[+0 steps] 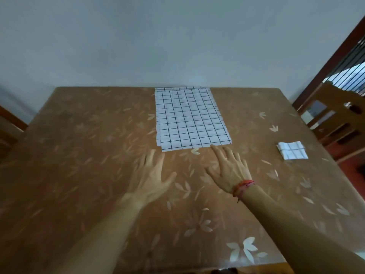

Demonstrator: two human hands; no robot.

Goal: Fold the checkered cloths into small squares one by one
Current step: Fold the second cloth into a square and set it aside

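The stack (190, 117) of flat checkered cloths lies in the upper centre of the frame, and both the left hand (152, 175) and the right hand (229, 167) reach toward its near edge with fingers spread open, holding nothing. I think the thin layers may stick, so two cloths could come up together. One folded square (292, 153) lies at the right on the glossy leaf-patterned table (79, 155).

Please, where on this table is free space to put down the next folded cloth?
Table is bare left of the cloth stack, and between stack and folded square. Near edge below both hands is bare too. Only the far middle is taken.
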